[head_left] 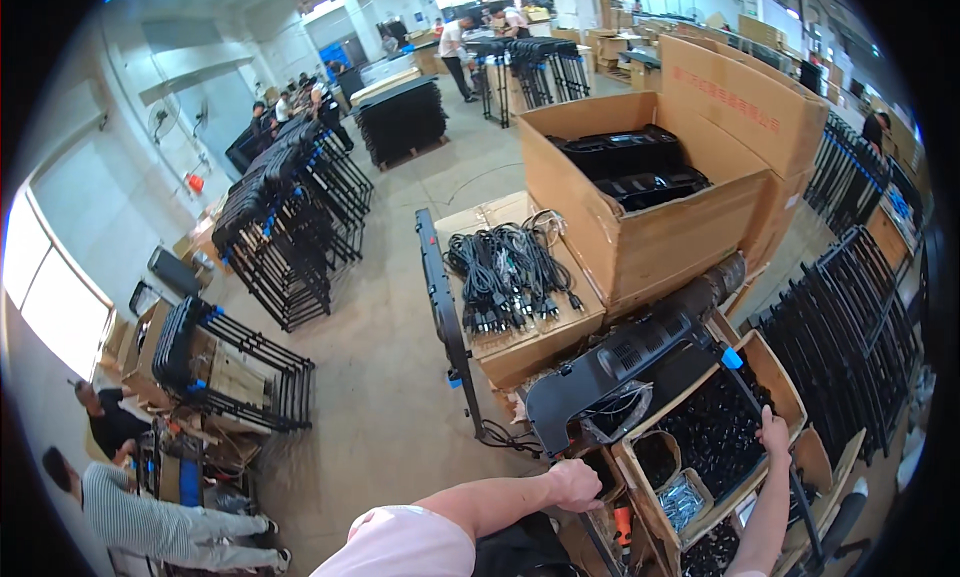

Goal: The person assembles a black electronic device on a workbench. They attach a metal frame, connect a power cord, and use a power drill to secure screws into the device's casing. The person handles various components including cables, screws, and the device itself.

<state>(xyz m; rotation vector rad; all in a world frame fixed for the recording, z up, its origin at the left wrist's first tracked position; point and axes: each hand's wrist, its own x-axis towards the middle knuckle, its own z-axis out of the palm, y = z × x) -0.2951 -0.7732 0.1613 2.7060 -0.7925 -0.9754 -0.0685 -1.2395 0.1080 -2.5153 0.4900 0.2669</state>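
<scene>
A black tubular frame with a dark plastic housing point(640, 352) lies tilted across the parts boxes in front of me. My left hand point(575, 485) is closed around one of its side tubes, near the housing's lower left end. My right hand point(773, 432) is wrapped round the other side tube, below a blue clip point(732, 359). Under the frame, a cardboard tray point(790, 382) holds many small black parts point(715, 427). Silver screws point(682, 501) fill a smaller compartment nearer me. An orange-handled tool point(623, 527) stands below my left hand.
Bundled black cables point(510, 272) lie on a carton beyond the frame, beside a large open cardboard box point(660, 247) with black housings. Another black upright part point(445, 307) leans against that carton. Black frames point(840, 337) stack at right; more racks point(290, 217) and several people are farther left.
</scene>
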